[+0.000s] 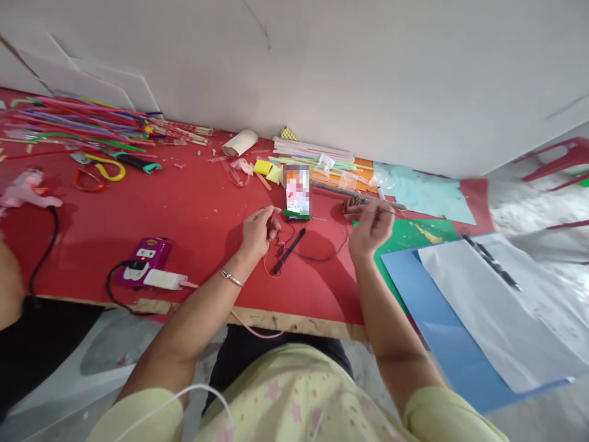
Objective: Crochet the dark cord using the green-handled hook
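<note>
My left hand (260, 232), with a bangle at the wrist, is closed in a pinch over the red table. Thin orange and purple threads (280, 244) trail beside its fingertips. To the right, my right hand (372, 228) is raised with its fingers pressed together; what lies between them is too small to make out. A dark bundle of cord (353, 202) lies just behind it. One thin dark cord (317, 259) curves over the table between the hands. A slim black stick (289, 252) rests near my left fingers. Behind it a phone (297, 191) stands propped up, its screen lit.
A purple power adapter (146, 261) with plugs sits at front left. Scissors (108, 167), a pink glue gun (27, 190) and many coloured pipe cleaners (83, 123) lie further left. A blue folder with papers (414, 294) overhangs the right edge. Another person's arm (9, 282) shows at far left.
</note>
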A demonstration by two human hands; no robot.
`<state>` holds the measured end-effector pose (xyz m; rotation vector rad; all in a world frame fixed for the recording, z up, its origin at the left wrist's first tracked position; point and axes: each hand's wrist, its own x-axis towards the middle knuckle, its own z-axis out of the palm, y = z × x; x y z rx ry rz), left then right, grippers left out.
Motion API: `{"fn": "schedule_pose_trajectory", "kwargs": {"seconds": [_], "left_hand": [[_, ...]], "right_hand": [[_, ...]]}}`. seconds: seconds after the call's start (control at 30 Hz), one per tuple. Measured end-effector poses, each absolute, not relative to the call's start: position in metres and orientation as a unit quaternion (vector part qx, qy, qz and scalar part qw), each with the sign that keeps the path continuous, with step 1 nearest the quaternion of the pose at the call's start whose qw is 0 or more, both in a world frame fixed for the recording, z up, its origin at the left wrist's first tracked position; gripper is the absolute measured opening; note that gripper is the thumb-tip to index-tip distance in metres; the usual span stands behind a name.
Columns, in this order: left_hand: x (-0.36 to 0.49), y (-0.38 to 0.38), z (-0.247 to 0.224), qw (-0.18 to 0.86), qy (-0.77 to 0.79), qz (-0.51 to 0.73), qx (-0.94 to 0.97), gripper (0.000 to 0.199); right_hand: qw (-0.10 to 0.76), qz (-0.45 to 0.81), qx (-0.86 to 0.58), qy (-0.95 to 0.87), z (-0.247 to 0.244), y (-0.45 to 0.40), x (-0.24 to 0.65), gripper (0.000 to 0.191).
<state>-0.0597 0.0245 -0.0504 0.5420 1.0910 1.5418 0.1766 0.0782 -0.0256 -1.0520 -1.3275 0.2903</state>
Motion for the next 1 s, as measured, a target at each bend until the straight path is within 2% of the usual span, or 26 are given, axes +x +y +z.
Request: {"fn": "schedule_pose_trajectory", "kwargs": {"seconds": [0.07, 0.1, 0.23, 0.33, 1.0], "left_hand": [[-0.058, 0.025, -0.051, 0.547, 0.461, 0.659, 0.233, 0.033], [-0.057, 0.025, -0.051, 0.543, 0.462, 0.66, 0.238, 0.032], [-0.053, 0.024, -0.053, 0.531, 0.482, 0.648, 0.257, 0.034], [-0.053, 0.025, -0.055, 0.517, 0.498, 0.644, 0.264, 0.038], [-0.052, 0.026, -0.056, 0.505, 0.502, 0.647, 0.274, 0.028]], "right_hand": [[0.729, 0.134, -0.405, -0.535, -0.018, 0.066, 0.165, 0.023], [0.726, 0.149, -0.388, -0.548, -0.017, 0.058, 0.158, 0.02], [0.594, 0.216, -0.301, -0.714, -0.029, 0.025, 0.128, 0.011], [0.569, 0.195, -0.245, -0.761, -0.043, 0.012, 0.113, 0.021], [0.541, 0.17, -0.328, -0.756, -0.052, 0.021, 0.122, 0.019]]}}
